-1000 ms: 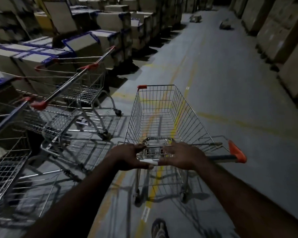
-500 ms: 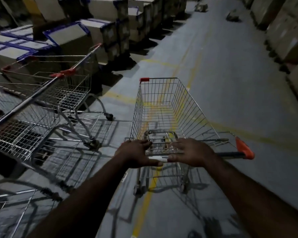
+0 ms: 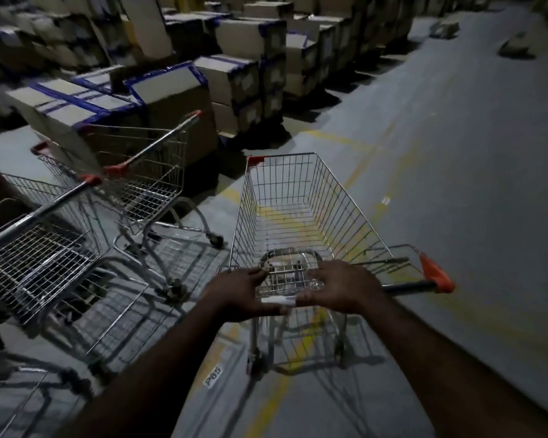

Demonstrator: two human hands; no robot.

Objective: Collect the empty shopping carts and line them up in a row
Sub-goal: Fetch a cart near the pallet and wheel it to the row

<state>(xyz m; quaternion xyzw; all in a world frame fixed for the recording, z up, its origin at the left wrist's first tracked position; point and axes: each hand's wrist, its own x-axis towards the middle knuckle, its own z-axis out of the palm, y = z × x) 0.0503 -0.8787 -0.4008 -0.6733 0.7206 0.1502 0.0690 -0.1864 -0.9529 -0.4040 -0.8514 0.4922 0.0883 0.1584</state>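
An empty wire shopping cart (image 3: 298, 197) with orange corner caps stands straight ahead of me on the grey floor. Both hands are on its dark handle bar (image 3: 408, 286), close together near the middle. My left hand (image 3: 238, 294) holds the bar with its thumb tucked under it, and my right hand (image 3: 345, 289) holds it the same way just to the right. To the left, two more empty carts stand side by side, one further off (image 3: 152, 172) and one nearer (image 3: 38, 248). Part of another cart frame (image 3: 13, 390) shows at the bottom left.
Stacked cardboard boxes with blue tape (image 3: 171, 90) line the left side behind the parked carts. Yellow floor lines (image 3: 377, 159) run ahead under my cart. Open grey floor stretches to the right. Two loose boxes (image 3: 516, 45) lie far down the aisle.
My cart has rolled forward along the yellow line, and the view has swung left. The parked carts on the left now sit further back beside me. Both hands stay on the handle.
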